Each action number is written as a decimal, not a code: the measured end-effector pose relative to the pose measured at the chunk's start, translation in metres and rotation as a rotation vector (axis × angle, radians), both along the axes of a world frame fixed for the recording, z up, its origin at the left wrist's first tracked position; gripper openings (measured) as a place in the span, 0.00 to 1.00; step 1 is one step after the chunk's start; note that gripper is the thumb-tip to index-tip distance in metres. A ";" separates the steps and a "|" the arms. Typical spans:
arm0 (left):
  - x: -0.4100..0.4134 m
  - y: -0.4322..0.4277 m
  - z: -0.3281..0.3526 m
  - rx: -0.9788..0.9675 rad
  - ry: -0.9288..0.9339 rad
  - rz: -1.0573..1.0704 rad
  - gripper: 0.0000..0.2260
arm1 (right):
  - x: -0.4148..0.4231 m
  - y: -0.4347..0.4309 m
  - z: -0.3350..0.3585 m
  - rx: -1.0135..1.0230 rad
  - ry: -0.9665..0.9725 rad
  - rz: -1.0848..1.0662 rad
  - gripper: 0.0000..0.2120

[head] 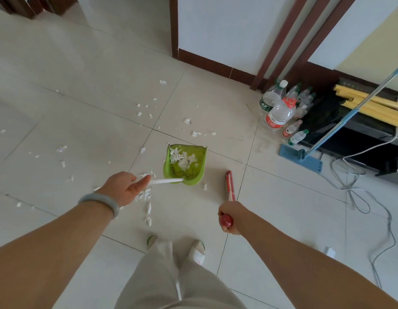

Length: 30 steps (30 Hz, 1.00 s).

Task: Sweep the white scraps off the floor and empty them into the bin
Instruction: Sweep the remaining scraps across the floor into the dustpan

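Green dustpan (185, 165): it sits on the floor (82, 90) at the centre of our view, with a heap of white scraps (182, 157) already lying in it.
Left hand (124, 188): our grip is loose, fingers half spread around the end of the dustpan's white handle (165, 181); whether they press it we cannot tell.
Right hand (230, 217): our grip is pressed tight around the red broom (229, 186), which hangs just beside the pan at 3 o'clock.
Done: we judge a fair share is gathered.
Left: loose scraps remain, from 9 o'clock round to 1 o'clock of the pan, and in a trail near our feet at 7 o'clock.
Bin: none in view, so emptying is still ahead.
Bottles (280, 110): standing at 2 o'clock, well apart.
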State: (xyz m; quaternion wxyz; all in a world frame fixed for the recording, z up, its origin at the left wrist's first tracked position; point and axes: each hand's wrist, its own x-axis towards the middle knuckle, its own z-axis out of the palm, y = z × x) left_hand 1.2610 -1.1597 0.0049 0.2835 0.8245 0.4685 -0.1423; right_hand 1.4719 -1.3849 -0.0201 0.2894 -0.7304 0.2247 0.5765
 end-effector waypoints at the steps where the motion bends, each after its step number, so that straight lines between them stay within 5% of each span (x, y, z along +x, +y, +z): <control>1: -0.002 0.004 -0.001 -0.012 -0.001 0.008 0.27 | -0.008 0.011 0.000 0.012 0.014 0.016 0.09; 6: -0.020 0.035 0.003 -0.008 0.003 0.065 0.29 | -0.057 0.065 0.010 0.087 0.077 0.092 0.09; 11: -0.038 0.074 -0.003 -0.330 -0.241 0.573 0.14 | -0.093 0.118 0.016 0.148 0.174 0.112 0.09; 14: -0.059 0.093 0.005 -0.237 -0.137 0.497 0.23 | -0.102 0.141 0.015 0.193 0.213 0.088 0.08; 17: -0.081 0.119 -0.002 -0.372 -0.271 0.616 0.15 | -0.104 0.158 0.017 0.226 0.222 0.106 0.08; 22: -0.100 0.137 0.018 0.059 0.060 0.213 0.24 | -0.094 0.158 0.025 0.204 0.180 0.135 0.08; 30: -0.086 0.147 0.009 0.211 0.196 -0.003 0.25 | -0.020 0.134 0.032 0.153 0.036 0.083 0.05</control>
